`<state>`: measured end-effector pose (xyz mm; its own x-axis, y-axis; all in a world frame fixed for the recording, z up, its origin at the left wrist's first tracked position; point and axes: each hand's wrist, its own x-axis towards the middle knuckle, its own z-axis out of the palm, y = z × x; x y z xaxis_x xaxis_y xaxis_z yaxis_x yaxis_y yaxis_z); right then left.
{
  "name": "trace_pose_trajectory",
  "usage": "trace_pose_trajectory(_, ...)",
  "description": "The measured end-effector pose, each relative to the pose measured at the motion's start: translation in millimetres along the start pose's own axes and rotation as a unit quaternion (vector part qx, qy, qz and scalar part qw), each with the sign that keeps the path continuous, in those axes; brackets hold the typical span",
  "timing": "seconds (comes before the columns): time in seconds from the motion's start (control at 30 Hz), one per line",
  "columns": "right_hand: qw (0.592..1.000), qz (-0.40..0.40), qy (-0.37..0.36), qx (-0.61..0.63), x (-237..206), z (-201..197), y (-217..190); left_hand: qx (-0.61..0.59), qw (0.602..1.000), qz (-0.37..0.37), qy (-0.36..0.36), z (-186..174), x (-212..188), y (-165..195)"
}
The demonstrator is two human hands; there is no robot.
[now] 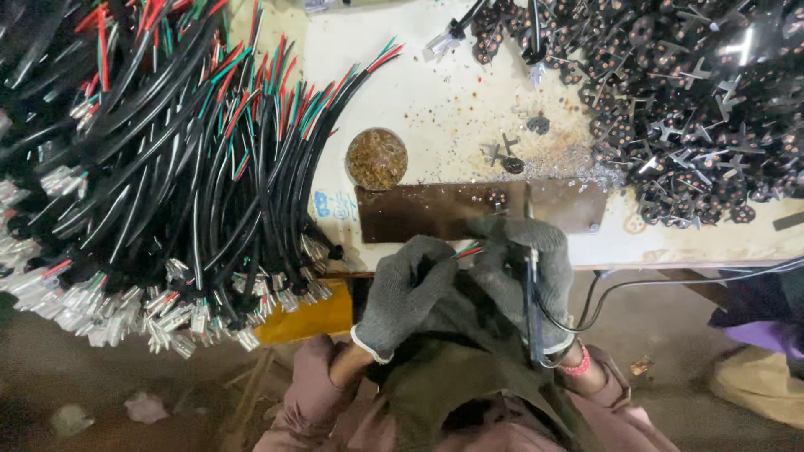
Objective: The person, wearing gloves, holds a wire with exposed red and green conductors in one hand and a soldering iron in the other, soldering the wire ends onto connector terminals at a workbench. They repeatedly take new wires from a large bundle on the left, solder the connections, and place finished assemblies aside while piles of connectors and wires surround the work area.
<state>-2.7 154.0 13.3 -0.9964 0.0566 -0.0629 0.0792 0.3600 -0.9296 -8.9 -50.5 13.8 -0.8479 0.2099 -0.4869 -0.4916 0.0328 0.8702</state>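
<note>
My left hand (404,293), in a grey knit glove, is closed around a black cable whose red and green wire ends (469,250) stick out toward the right. My right hand (523,268), also gloved, grips a thin dark tool (531,297) with a black cord running from it; the tool's tip points at the wire ends. Both hands meet just in front of a dark brown metal plate (419,209) on the white table. A small black part (497,201) sits on that plate.
A big heap of black cables (151,167) with red and green wires and clear connectors covers the left. A pile of black star-shaped parts (695,109) fills the back right. A round tin of brownish material (377,158) stands behind the plate. Metal crumbs litter the table (444,92).
</note>
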Motion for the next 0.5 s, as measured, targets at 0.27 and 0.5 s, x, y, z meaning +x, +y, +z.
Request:
trace_pose_trajectory(0.27,1.0,0.001,-0.013,-0.005,14.4,2.7,-22.9,0.178,0.967,0.183,0.02,6.1,2.0,12.1)
trace_pose_trajectory(0.5,0.998,0.031,-0.019,-0.054,6.4,3.5,-16.4,0.153,0.955,0.236,0.095,14.6,0.3,10.3)
